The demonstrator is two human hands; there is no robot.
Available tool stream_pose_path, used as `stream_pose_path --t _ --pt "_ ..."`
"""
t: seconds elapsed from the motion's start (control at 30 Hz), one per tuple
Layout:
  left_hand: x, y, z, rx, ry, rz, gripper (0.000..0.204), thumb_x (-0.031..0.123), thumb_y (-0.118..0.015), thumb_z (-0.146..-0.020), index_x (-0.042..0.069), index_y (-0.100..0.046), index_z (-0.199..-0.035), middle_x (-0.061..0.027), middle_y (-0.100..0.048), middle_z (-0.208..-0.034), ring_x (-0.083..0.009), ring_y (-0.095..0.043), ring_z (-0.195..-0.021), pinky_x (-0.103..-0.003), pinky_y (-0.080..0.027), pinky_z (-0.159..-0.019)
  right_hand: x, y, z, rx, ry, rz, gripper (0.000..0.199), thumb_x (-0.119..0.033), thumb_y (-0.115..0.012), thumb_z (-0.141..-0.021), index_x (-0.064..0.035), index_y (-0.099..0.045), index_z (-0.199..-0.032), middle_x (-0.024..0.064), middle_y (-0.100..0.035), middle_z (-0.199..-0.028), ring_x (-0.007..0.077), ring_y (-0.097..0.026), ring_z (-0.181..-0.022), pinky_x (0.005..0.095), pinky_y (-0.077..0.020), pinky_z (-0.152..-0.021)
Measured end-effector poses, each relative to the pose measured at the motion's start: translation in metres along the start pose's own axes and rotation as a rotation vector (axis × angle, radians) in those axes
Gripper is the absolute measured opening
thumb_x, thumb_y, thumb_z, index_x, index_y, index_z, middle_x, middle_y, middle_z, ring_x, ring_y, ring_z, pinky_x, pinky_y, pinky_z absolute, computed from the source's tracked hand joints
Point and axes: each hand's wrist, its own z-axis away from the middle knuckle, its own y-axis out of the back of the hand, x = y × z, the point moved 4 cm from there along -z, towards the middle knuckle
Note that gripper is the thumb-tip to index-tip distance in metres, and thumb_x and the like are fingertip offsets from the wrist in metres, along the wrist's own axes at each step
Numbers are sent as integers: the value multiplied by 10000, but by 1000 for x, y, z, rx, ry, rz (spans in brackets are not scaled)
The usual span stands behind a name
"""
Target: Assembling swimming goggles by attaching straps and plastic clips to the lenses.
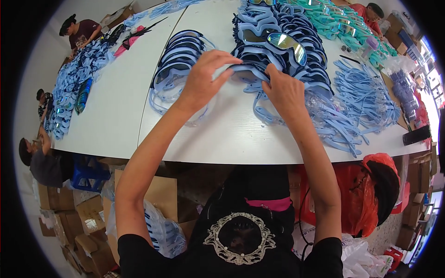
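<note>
Table: a white tabletop (116,106) is spread beneath the grip.
Floor: cardboard boxes (60,204) are stacked below, left.
Light: daylight is admitted far right.

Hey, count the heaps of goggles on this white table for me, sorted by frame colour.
Dark blue goggles: 2 heaps, a row by the left hand and a bigger heap by the right hand
Teal goggles: 1 heap
Light blue goggles: 1 heap, far left
Total: 4 heaps
</note>
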Motion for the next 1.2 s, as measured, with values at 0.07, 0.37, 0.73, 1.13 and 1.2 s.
stream_pose_path --t 0.07,0.37,0.73,1.13,1.2 --pt "12 -13 -7 -87 -15 51 441 64 -737 -895 127 -695 -1330 -100 -638 -1358 -304 -575 -1293 -401 -470 -1096 -4 -1 13 50 76 -45 262 -184 -767 -907 -142 -611 -1113 30 -710 -829 266 -721 -746 424 -529 -600" --pt "16 -52 4 -453 -84 -59 638 130 -815 -851 184 -620 -1456 -100 -622 -1392 -321 -582 -1285 -440 -447 -1118 -19 29 70 19 92 -338 153 -203 -793 -870 -107 -683 -915 48 -663 -856 246 -677 -814 417 -532 -717" --pt "32 -39 13 -287 -268 -395 378 110 -819 -816 156 -707 -1175 -43 -635 -1062 -252 -621 -1116 -478 -394 -1165 -19 51 109 -229 173 -157 230 -249 -823 -806 -106 -683 -918 58 -672 -868 259 -626 -897 411 -435 -829" --pt "33 21 20 -165 133 -9 231 108 -792 -886 64 -788 -1113 -60 -644 -1003 -216 -606 -1009 -347 -451 -994 -22 19 55 -11 45 28 339 -382 -839 -823 -70 -741 -910 81 -691 -877 271 -643 -928 425 -463 -832" --pt "37 29 25 -124 209 146 226 124 -793 -901 31 -782 -1107 -48 -645 -1003 -188 -603 -1000 -317 -457 -955 -18 0 40 -43 42 44 313 -363 -834 -829 -70 -746 -898 85 -694 -874 280 -654 -916 432 -475 -825"
